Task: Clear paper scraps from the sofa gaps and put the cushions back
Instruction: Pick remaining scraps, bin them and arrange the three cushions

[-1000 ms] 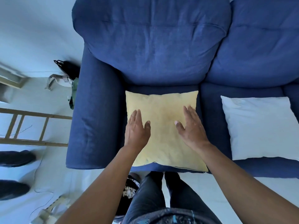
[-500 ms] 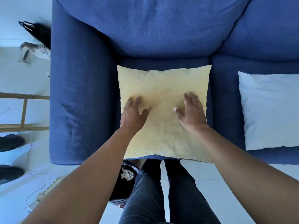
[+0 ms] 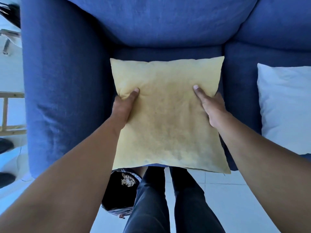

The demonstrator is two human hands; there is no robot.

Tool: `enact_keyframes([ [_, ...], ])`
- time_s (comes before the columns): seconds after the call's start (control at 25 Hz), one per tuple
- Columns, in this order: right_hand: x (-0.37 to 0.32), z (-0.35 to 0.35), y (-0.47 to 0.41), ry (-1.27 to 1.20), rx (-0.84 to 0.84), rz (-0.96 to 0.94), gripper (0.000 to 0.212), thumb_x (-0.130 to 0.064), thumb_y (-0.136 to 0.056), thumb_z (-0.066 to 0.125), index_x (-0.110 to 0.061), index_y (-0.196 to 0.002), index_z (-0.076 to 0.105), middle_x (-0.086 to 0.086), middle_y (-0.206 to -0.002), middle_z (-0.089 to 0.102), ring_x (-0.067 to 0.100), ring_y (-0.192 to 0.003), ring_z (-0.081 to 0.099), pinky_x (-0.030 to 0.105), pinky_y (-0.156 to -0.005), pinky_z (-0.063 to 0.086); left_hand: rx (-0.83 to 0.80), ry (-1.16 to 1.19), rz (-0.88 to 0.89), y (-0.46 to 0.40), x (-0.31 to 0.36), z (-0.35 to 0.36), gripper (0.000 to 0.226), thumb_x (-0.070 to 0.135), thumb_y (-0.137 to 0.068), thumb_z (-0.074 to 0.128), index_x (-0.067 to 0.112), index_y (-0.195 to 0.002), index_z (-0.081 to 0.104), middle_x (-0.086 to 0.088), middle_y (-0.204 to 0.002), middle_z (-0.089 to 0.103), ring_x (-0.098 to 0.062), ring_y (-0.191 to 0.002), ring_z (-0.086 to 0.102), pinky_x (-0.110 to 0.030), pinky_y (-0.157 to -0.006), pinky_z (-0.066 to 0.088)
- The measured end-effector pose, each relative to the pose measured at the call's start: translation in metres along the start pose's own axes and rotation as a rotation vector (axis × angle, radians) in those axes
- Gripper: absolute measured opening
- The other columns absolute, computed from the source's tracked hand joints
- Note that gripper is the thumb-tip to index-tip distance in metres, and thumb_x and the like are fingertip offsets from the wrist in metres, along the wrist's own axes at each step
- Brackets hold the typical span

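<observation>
A yellow square cushion (image 3: 168, 115) lies on the left seat of the blue sofa (image 3: 67, 81), its near edge hanging over the seat front. My left hand (image 3: 123, 106) grips its left edge, thumb on top and fingers hidden underneath. My right hand (image 3: 210, 106) grips its right edge the same way. A white cushion (image 3: 286, 106) lies flat on the right seat. No paper scraps show on the sofa.
A black bin bag (image 3: 121, 190) with crumpled paper inside stands on the white tiled floor by my legs. A wooden frame (image 3: 10, 111) and dark shoes (image 3: 5, 145) are left of the sofa arm.
Both hands slid from lying flat on top of the yellow cushion outward to its side edges and closed on them. The view has moved closer to the sofa.
</observation>
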State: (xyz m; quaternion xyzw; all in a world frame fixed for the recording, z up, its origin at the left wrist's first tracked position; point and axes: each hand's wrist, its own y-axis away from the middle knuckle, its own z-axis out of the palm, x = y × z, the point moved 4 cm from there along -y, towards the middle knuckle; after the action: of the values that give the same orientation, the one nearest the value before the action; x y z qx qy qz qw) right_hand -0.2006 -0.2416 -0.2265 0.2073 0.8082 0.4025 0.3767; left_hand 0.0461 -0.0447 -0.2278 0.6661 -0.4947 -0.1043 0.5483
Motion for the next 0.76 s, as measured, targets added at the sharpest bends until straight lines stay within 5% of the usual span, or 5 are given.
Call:
enact_keyframes([
  [0.12,-0.013,-0.009,0.012,-0.183,-0.055,0.067,0.1,-0.076,-0.054,0.083,-0.021,-0.131,0.05,-0.012,-0.119,0.061,0.017,-0.109,0.058,0.034,-0.095,0.046,-0.164,0.174,-0.061,0.022,0.017,-0.008,0.067,0.058,-0.064,0.087,0.022,-0.117,0.068,0.003,-0.104,0.077,-0.019,-0.095,0.074,-0.036,-0.08,0.059],
  [0.24,-0.026,-0.025,0.04,-0.31,-0.06,-0.052,0.071,-0.059,-0.067,0.086,-0.022,-0.122,0.06,-0.017,-0.108,0.068,0.003,-0.102,0.062,0.023,-0.082,0.043,-0.214,0.241,0.049,0.058,0.031,-0.022,0.054,0.046,-0.072,0.087,0.025,-0.119,0.069,0.002,-0.106,0.078,-0.02,-0.095,0.076,-0.038,-0.08,0.061],
  [0.4,-0.049,-0.059,0.078,-0.443,-0.088,-0.235,0.066,-0.049,-0.066,0.09,-0.025,-0.123,0.066,-0.012,-0.113,0.075,0.006,-0.108,0.068,0.035,-0.105,0.047,-0.24,0.329,0.238,0.102,0.056,-0.044,0.043,0.017,-0.082,0.081,0.013,-0.122,0.067,-0.006,-0.114,0.076,-0.026,-0.105,0.073,-0.042,-0.089,0.058],
  [0.76,-0.166,-0.083,0.098,-0.591,-0.169,-0.543,0.056,-0.02,-0.075,0.087,-0.015,-0.125,0.064,-0.001,-0.121,0.074,0.014,-0.118,0.067,0.038,-0.11,0.046,-0.118,0.369,0.571,0.124,0.167,-0.083,0.058,-0.001,-0.071,0.083,0.009,-0.125,0.063,-0.008,-0.119,0.073,-0.025,-0.112,0.069,-0.04,-0.096,0.054],
])
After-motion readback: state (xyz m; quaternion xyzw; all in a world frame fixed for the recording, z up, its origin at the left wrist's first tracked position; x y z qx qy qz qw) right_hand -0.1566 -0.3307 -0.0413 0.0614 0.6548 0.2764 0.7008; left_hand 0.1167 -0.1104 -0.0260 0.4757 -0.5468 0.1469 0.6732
